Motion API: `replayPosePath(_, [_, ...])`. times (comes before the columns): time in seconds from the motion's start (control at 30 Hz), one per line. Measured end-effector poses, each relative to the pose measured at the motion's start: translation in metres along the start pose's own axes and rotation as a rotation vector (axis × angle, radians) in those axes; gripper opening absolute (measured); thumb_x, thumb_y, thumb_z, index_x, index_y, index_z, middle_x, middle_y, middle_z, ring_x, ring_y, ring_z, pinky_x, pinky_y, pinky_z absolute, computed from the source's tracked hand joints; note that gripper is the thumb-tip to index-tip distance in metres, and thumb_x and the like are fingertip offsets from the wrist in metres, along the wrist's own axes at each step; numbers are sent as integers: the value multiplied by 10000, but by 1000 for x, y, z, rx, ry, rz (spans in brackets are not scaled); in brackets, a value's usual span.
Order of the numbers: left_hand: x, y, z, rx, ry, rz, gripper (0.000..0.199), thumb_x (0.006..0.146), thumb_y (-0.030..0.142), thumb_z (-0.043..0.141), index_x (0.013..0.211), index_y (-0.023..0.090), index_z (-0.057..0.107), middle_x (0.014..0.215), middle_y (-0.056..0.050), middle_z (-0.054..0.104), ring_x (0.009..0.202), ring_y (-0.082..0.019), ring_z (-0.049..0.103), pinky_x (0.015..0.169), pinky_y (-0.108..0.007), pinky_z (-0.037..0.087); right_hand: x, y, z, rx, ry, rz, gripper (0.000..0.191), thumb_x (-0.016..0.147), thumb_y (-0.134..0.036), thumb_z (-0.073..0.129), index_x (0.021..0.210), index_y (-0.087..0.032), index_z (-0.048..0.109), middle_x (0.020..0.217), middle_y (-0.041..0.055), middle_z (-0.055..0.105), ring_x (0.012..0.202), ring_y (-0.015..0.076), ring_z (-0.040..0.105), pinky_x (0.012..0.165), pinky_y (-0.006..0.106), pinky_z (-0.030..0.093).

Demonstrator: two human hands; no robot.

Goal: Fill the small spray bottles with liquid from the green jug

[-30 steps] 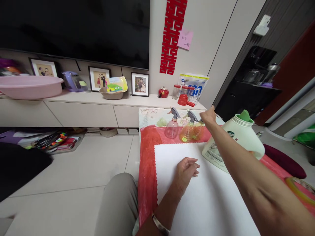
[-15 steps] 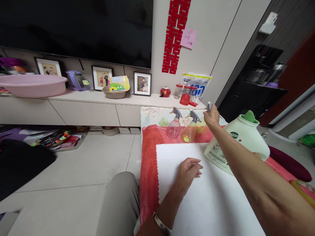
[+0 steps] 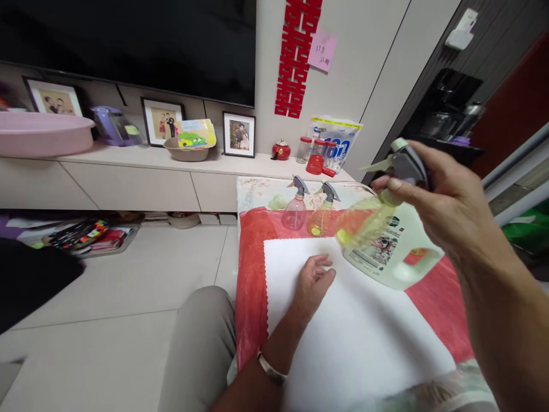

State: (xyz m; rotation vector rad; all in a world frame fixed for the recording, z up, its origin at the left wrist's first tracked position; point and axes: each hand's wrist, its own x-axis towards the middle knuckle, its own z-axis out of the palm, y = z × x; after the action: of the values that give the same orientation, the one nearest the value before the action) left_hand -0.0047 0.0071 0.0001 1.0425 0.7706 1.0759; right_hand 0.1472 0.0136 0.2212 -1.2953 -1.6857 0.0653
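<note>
My right hand is wrapped round the grey neck of a yellow spray bottle, which hangs tilted in front of a large pale green jug. On the white sheet rests my left hand, fingers loosely curled and apart, holding nothing. Behind the sheet a pink spray bottle and another yellow spray bottle stand upright side by side on the red cloth.
Against the wall runs a long cabinet with photo frames, a pink basin, a red pot, glass jars and a blue-and-white bag. A television hangs above.
My right hand has lifted the second yellow spray bottle off the table and brought it closer, in front of the jug. My left hand stays over the sheet. The view has shifted slightly.
</note>
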Motion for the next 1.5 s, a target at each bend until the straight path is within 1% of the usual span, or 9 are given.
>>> replayPosePath(0.17, [-7, -5, 1, 150, 44, 250, 932, 653, 426, 847, 1433, 205, 387, 1452, -173, 481, 1290, -324, 504, 1067, -478, 414, -45, 14, 19, 102, -158, 278, 736, 749, -528, 758, 1405, -249, 575, 1168, 69, 665, 1058, 266, 652, 889, 425, 558])
replayPosePath(0.3, [-10, -5, 1, 246, 14, 322, 1123, 541, 422, 939, 1468, 209, 341, 1462, -175, 456, 1377, -359, 439, 1162, -511, 339, -71, 25, 44, 265, -246, 416, 818, 772, -526, 739, 1490, -234, 478, 1185, 82, 671, 1097, 260, 658, 946, 438, 550])
replayPosePath(0.43, [-10, -2, 2, 349, 52, 317, 927, 553, 274, 927, 1351, 221, 457, 1324, -129, 562, 1269, -336, 532, 1123, -495, 388, -85, 25, 57, 313, -301, 425, 805, 790, -501, 744, 1495, -222, 472, 1218, 83, 662, 1111, 241, 660, 992, 418, 534])
replayPosePath(0.57, [-9, -1, 4, 379, 88, 355, 759, 581, 166, 864, 1253, 232, 517, 1220, -101, 603, 1182, -306, 575, 1072, -463, 430, -89, 33, 59, 209, -219, 379, 779, 732, -511, 795, 1411, -203, 571, 1247, 90, 639, 1088, 236, 645, 920, 386, 551])
replayPosePath(0.7, [-8, -4, 5, 391, 92, 361, 737, 598, 154, 837, 1249, 240, 503, 1219, -98, 598, 1169, -299, 579, 1054, -458, 445, -91, 42, 59, 206, -121, 377, 818, 672, -486, 836, 1388, -174, 593, 1073, 74, 647, 952, 192, 632, 786, 333, 564])
replayPosePath(0.87, [-9, -4, 4, 409, 61, 351, 707, 619, 164, 821, 1241, 251, 496, 1213, -94, 604, 1155, -301, 586, 1047, -464, 451, -94, 41, 61, 297, -82, 415, 913, 645, -455, 859, 1449, -168, 533, 937, 31, 598, 847, 142, 603, 781, 313, 565])
replayPosePath(1.23, [-8, -5, 4, 368, 61, 326, 713, 632, 180, 828, 1251, 227, 477, 1233, -99, 611, 1168, -280, 598, 1046, -443, 468, -102, 47, 71, 534, -133, 494, 1174, 596, -404, 907, 1589, -260, 296, 1194, 71, 551, 966, 147, 619, 806, 270, 579])
replayPosePath(1.37, [-8, -5, 4, 347, 44, 333, 702, 634, 168, 825, 1250, 213, 491, 1236, -104, 616, 1165, -276, 602, 1051, -441, 470, -105, 49, 74, 548, -150, 525, 1304, 549, -386, 931, 1621, -232, 206, 1109, 65, 578, 957, 159, 612, 805, 281, 566])
replayPosePath(1.5, [-7, -10, 5, 330, 65, 349, 729, 596, 175, 846, 1243, 238, 515, 1207, -77, 630, 1155, -284, 614, 1049, -478, 480, -105, 53, 74, 569, -166, 515, 1222, 622, -419, 900, 1617, -240, 214, 1004, 35, 581, 928, 147, 597, 812, 290, 545])
